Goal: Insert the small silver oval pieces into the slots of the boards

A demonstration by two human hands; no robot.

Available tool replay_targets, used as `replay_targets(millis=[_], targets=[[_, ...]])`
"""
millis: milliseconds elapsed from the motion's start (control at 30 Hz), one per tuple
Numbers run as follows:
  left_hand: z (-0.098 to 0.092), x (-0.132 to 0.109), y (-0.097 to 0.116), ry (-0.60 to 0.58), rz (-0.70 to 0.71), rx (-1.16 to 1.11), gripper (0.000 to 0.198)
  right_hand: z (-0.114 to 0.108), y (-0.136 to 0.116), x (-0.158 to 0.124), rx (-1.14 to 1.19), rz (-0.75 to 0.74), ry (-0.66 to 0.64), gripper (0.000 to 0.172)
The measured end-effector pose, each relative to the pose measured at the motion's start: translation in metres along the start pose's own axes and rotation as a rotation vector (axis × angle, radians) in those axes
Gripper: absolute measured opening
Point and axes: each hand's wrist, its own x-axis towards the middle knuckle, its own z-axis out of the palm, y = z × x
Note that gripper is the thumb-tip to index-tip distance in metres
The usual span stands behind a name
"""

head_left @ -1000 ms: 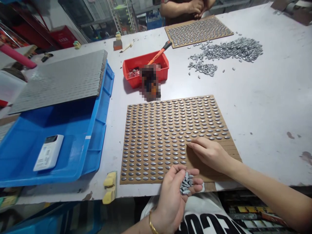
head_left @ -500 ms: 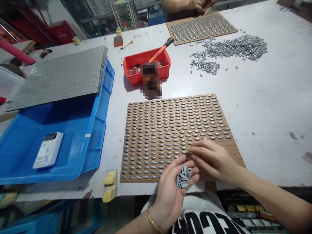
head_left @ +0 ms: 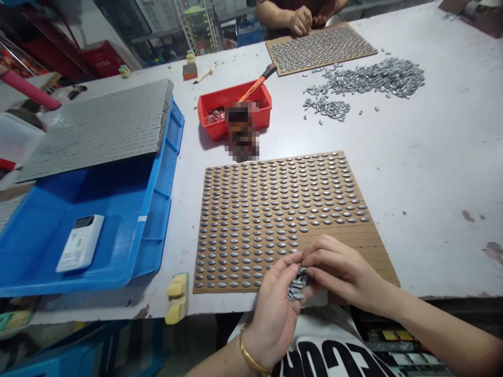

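Note:
A brown slotted board [head_left: 283, 209] lies in front of me, with rows of small oval metal pieces set into most of it; its near right part is bare. My left hand [head_left: 275, 309] is cupped palm up at the table's near edge and holds a heap of the same grey metal pieces [head_left: 296, 288]. My right hand [head_left: 341, 272] reaches over to that heap, fingertips pinched together in the pieces.
A loose pile of metal pieces [head_left: 369, 78] lies far right. Another person's hands [head_left: 301, 21] work at a second filled board [head_left: 320, 48]. A red bin [head_left: 236, 107] with an orange-handled tool stands behind my board. A blue tray [head_left: 98, 220] with a white device sits left.
My right hand has left the board's bare near right part and come back to the heap in my left hand. The left hand lifted a little toward it.

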Motion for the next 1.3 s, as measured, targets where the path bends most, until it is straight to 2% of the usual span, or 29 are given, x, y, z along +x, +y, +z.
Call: replay_targets(millis=[100,200,300,400,600,733,933,1033,1167,1300], targets=[[-0.001,-0.001,-0.002,0.017,0.021,0.084,0.016,0.0,0.0,-0.005,-0.024,-0.026,0.029,0.017],[-0.003,-0.001,-0.004,0.023,0.043,0.149,0.015,-0.002,-0.005,-0.008,0.007,-0.036,0.0,0.018],[-0.001,0.0,-0.004,0.031,0.037,0.188,0.015,-0.007,-0.011,-0.008,0.039,0.005,-0.04,0.016],[0.001,-0.001,-0.003,0.023,0.024,0.145,0.019,-0.011,-0.006,-0.006,0.027,0.048,-0.053,0.017],[0.001,-0.003,0.002,0.098,0.019,-0.019,0.029,-0.003,0.04,-0.001,-0.328,-0.032,0.156,0.015],[-0.001,-0.004,-0.001,0.069,-0.027,0.005,0.02,0.003,0.058,0.001,-0.542,-0.112,0.108,0.02],[-0.002,-0.004,-0.002,0.066,-0.025,-0.017,0.02,0.001,0.057,0.003,-0.69,-0.138,-0.019,0.023],[-0.001,-0.003,0.001,0.086,-0.024,-0.05,0.026,0.0,0.056,0.003,-0.672,-0.11,-0.015,0.022],[-0.001,-0.002,0.003,0.078,-0.029,-0.115,0.031,-0.004,0.039,0.003,-0.444,-0.051,0.057,0.022],[-0.002,0.0,0.001,0.075,0.011,-0.123,0.029,-0.007,0.011,0.006,-0.241,-0.061,-0.064,0.027]])
